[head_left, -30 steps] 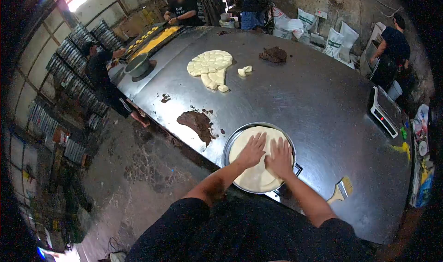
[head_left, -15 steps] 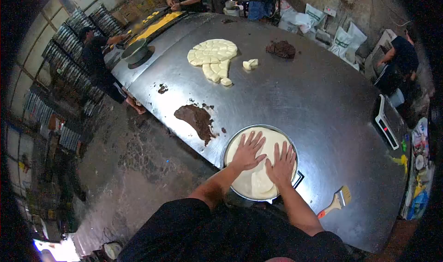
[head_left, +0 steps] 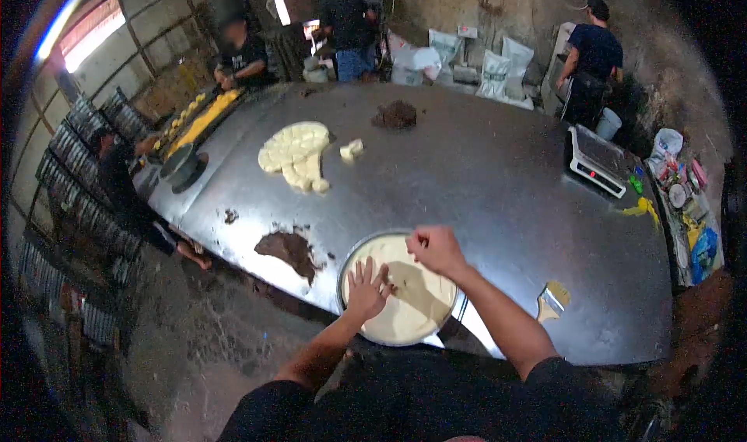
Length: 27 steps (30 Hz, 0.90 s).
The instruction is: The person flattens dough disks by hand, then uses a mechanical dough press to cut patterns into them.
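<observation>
A round metal pan (head_left: pixel 341 275) in front of me holds a flat sheet of pale dough (head_left: pixel 412 317). My left hand (head_left: pixel 367 291) rests on the dough's left side, fingers spread. Above the pan's upper right edge is my right hand (head_left: pixel 436 250), lifted off the dough with its fingers curled in; whether they hold anything is hidden. Its shadow falls across the dough. To the right lies a flat brush (head_left: pixel 554 300) with pale bristles.
Dark brown paste (head_left: pixel 288 254) is left of the pan; another dark mound (head_left: pixel 394 114) sits farther back. Cut dough pieces (head_left: pixel 294 148) lie beyond. A scale (head_left: pixel 596 162) stands at right. Several people work around the table (head_left: pixel 467 177), one at the yellow tray (head_left: pixel 201 123).
My right hand has risen from the dough and curled its fingers, while the left stays flat on it. The view has tilted up and turned right.
</observation>
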Motion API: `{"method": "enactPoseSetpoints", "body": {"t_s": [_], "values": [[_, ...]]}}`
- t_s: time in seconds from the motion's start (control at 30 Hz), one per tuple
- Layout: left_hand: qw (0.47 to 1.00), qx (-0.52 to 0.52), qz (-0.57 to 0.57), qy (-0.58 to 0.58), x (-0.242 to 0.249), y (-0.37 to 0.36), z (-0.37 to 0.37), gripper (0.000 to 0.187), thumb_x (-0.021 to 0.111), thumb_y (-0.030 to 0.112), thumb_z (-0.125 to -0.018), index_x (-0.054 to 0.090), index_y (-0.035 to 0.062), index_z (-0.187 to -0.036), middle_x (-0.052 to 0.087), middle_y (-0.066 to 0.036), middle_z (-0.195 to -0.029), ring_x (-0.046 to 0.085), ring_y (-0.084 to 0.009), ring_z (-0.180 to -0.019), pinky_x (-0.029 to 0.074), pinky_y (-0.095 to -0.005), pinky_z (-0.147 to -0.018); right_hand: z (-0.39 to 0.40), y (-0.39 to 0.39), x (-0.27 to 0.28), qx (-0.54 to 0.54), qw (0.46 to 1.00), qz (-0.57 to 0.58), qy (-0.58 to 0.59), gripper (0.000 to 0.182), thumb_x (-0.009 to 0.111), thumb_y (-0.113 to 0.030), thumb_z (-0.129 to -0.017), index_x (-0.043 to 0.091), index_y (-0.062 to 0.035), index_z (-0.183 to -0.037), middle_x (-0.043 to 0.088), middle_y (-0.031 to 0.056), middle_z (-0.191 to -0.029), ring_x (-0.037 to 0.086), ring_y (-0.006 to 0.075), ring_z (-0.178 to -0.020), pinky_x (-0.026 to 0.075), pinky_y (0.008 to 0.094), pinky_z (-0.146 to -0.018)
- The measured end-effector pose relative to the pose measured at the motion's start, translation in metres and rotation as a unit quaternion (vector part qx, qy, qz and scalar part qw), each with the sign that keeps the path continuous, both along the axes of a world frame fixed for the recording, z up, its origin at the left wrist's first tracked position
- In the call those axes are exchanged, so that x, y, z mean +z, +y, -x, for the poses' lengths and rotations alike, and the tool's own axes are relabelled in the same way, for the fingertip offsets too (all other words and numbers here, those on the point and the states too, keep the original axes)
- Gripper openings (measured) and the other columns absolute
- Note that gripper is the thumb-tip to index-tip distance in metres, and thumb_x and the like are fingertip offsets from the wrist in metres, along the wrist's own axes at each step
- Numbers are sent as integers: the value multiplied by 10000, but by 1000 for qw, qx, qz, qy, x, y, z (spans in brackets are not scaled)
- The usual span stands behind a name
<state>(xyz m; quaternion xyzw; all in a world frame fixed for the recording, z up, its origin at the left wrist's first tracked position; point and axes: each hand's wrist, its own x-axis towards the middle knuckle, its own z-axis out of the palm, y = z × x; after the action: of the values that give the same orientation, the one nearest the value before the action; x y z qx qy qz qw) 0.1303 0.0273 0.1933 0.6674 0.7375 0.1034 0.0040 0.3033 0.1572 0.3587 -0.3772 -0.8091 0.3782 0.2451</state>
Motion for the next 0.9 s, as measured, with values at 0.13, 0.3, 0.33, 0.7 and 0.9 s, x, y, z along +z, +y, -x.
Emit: {"method": "enactPoseSetpoints", "body": {"t_s": [0.13, 0.3, 0.33, 0.7, 0.9], "values": [[994, 14, -99, 53, -3, -12, -12, 634, 332, 508, -949, 226, 189, -1486, 119, -183, -1538, 50, -447, -1404, 50, -633, -1085, -19, -91, 165, 174, 955, -119, 206, 364, 636, -149, -824, 470, -24, -525, 399, 75, -444, 391, 130, -374, 311, 293, -398], [999, 31, 25, -35, 38, -18, -19, 648, 347, 517, -934, 238, 190, -1482, 84, -181, -1546, 35, -439, -1407, 12, -650, -1075, -8, -126, 221, 345, 902, -86, 244, 414, 701, -35, -734, 373, -71, -483, 354, 56, -453, 434, 239, -365, 271, 380, -371], [999, 27, -6, -42, 38, -15, -16, 645, 366, 509, -929, 260, 183, -1475, 99, -185, -1543, 48, -448, -1403, 26, -664, -1066, 1, -127, 220, 343, 906, -72, 238, 414, 701, -35, -734, 373, -71, -483, 354, 56, -453, 434, 239, -365, 271, 380, -371], [1000, -3, -5, -18, 11, 3, -4, 644, 393, 516, -917, 293, 186, -1461, 119, -202, -1534, 72, -492, -1381, 42, -729, -1013, 24, -41, -103, -94, 934, -240, -248, 580, 563, -264, -876, 373, -115, -1404, 392, 170, -1412, 373, 347, -1308, 323, 481, -1054], [984, 27, 167, -51, 53, 18, -9, 599, 458, 402, -910, 329, 155, -1440, 185, -200, -1517, 137, -466, -1378, 82, -680, -1052, 8, -54, -155, -134, 931, -208, -268, 635, 454, -361, -905, 279, -79, -1446, 213, 151, -1517, 184, 355, -1397, 141, 534, -1119]]}}
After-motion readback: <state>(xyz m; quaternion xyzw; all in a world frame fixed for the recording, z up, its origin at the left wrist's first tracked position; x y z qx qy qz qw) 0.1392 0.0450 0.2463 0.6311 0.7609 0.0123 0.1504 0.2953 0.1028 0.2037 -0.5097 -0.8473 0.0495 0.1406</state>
